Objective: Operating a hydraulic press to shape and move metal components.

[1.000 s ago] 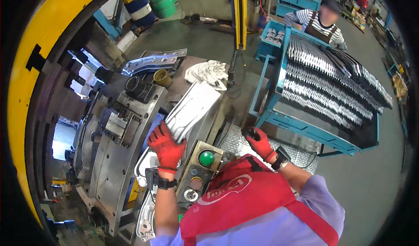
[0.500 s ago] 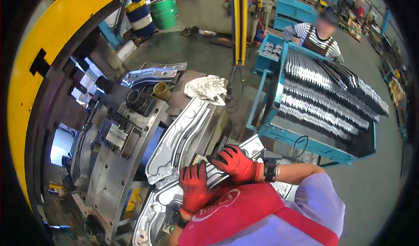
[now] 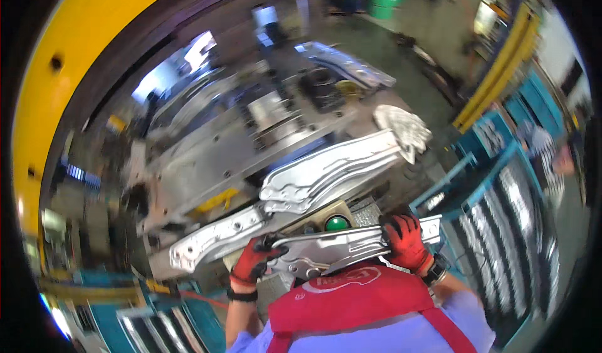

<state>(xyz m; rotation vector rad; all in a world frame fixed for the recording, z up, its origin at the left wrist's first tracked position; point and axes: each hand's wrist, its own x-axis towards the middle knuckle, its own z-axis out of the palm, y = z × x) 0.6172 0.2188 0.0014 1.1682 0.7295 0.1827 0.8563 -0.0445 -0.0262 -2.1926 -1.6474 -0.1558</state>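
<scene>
A long, pressed sheet-metal part (image 3: pixel 335 249) lies crosswise in front of my red apron, held between both hands. My left hand (image 3: pixel 254 260), in a red and black glove, grips its left end. Around the part's right portion close the fingers of my right hand (image 3: pixel 406 243), gloved alike. Just beyond it, a round green button (image 3: pixel 337 223) sits on a control box. Two more pressed metal parts lie farther off: a broad curved panel (image 3: pixel 332 170) and a narrower piece (image 3: pixel 216 237) to its left.
A steel press die (image 3: pixel 194 165) fills the left and middle, below a yellow machine frame (image 3: pixel 47 96). A white cloth (image 3: pixel 404 130) lies past the panel. Stacked metal parts (image 3: pixel 508 240) fill a teal bin at right, with a person (image 3: pixel 544 158) behind it. Green drums stand far back.
The view has turned left and is smeared. My hands have spread apart along the metal part, which now lies nearly level across my front. The button has come into sight.
</scene>
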